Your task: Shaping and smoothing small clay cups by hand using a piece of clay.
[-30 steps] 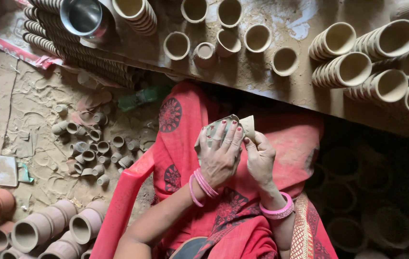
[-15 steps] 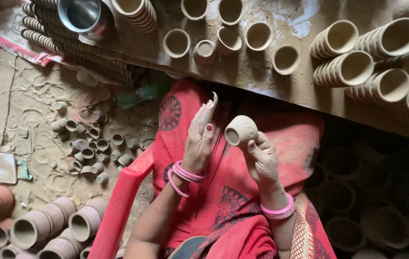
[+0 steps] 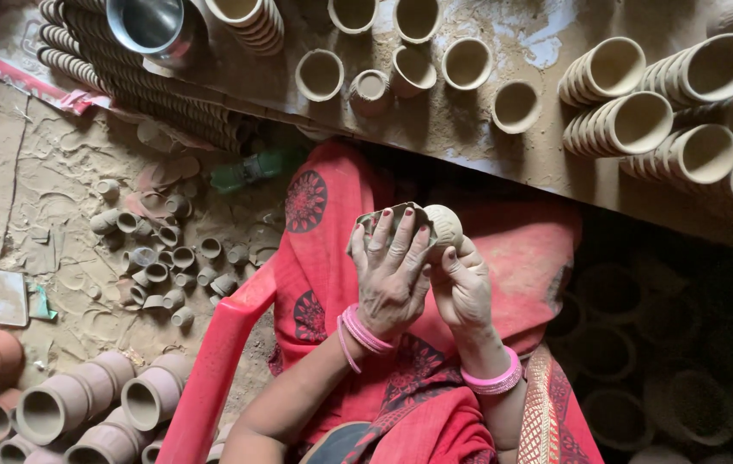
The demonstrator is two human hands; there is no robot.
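Observation:
My right hand (image 3: 462,288) grips a small unfired clay cup (image 3: 445,225) over my lap, which is covered in red patterned cloth (image 3: 323,223). My left hand (image 3: 390,271) lies flat against the cup's left side, fingers spread, pressing a small grey scrap of sheet (image 3: 394,216) onto it. Both wrists wear pink bangles. Most of the cup is hidden behind the two hands.
A dusty bench (image 3: 504,146) ahead holds loose clay cups (image 3: 320,75) and nested stacks lying on their sides (image 3: 641,120). A steel pot (image 3: 148,26) sits at top left. Tiny cups (image 3: 164,266) litter the floor, larger reddish pots (image 3: 83,399) lie bottom left, beside a red chair arm (image 3: 212,369).
My left hand pressed on the cup, then lifted off and opened away to the left. Now it is back flat against the cup with the scrap under its fingers.

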